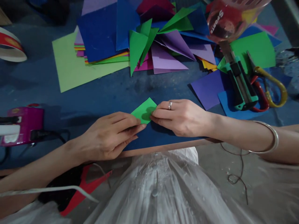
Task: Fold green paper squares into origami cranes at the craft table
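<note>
The blue worktop [109,90] carries everything, and the small green paper [144,110] near its front edge serves as the landmark here. Far behind that green paper lies a spread of coloured sheets [100,34], some flat and stacked, with a heap of folded triangles [161,46] beside them to the right. Behind and to the right of the green paper stands a clear bottle [230,18], and right of the paper, well apart, lie a green-handled cutter [240,82] and a pair of scissors [268,87] on more sheets. Well to the left of the paper sits a pink device [22,124] with a cable, and far behind that a roll of tape [10,46].

The left hand [109,137] lies low on the worktop, its thumb and forefinger pinching the near left edge of the green paper. The right hand [182,118], wearing a ring, has its fingertips pressed together on the paper's right edge, holding it down.

Judging by the doubled-over look of the piece, the step in hand is a fold on the green paper, with both hands lining up edges. The next move would call for keeping the corners matched while a fingertip runs firmly along the fold; a slip of either hand would skew the crease.
</note>
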Demonstrator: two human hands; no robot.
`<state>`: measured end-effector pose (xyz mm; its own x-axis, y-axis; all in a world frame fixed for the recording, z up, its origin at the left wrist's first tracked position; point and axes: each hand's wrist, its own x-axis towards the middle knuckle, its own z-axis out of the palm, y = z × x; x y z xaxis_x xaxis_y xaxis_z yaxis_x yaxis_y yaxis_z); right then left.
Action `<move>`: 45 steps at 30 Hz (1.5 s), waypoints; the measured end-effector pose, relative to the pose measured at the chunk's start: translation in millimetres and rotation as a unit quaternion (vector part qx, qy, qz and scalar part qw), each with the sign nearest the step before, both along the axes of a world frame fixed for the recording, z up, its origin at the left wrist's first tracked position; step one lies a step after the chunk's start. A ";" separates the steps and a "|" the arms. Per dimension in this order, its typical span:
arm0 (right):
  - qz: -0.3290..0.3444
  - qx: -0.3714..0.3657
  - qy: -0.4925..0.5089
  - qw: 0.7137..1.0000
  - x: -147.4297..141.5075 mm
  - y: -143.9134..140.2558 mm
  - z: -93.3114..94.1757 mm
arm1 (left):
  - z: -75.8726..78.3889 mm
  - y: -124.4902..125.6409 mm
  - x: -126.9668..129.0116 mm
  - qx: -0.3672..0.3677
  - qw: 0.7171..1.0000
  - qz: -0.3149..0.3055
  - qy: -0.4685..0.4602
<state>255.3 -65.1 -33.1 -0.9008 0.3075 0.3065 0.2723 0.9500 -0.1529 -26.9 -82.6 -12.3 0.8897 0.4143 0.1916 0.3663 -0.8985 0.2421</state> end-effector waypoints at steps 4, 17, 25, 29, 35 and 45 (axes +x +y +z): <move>0.002 -0.009 0.004 1.000 0.8 0.5 -0.6 | -2.0 -1.5 -7.1 0.007 0.999 -0.026 -0.025; -0.020 -0.061 0.016 0.998 2.1 0.5 -1.6 | -10.8 -15.1 -33.5 -0.061 0.997 -0.029 -0.031; -0.023 -0.043 0.006 0.999 2.2 -0.3 -1.7 | -7.1 -24.4 -42.5 -0.069 0.997 -0.013 -0.029; -0.018 -0.016 0.002 1.000 2.0 -0.7 -1.0 | -8.2 -29.6 -48.1 -0.060 0.998 -0.008 -0.018; -0.013 0.039 0.011 0.999 0.6 -0.7 -2.9 | -3.9 -34.0 -45.1 -0.056 0.998 0.004 -0.031; -0.113 0.085 0.058 0.988 -10.2 -5.2 1.5 | 11.2 2.6 -4.1 -0.240 0.914 0.301 -0.131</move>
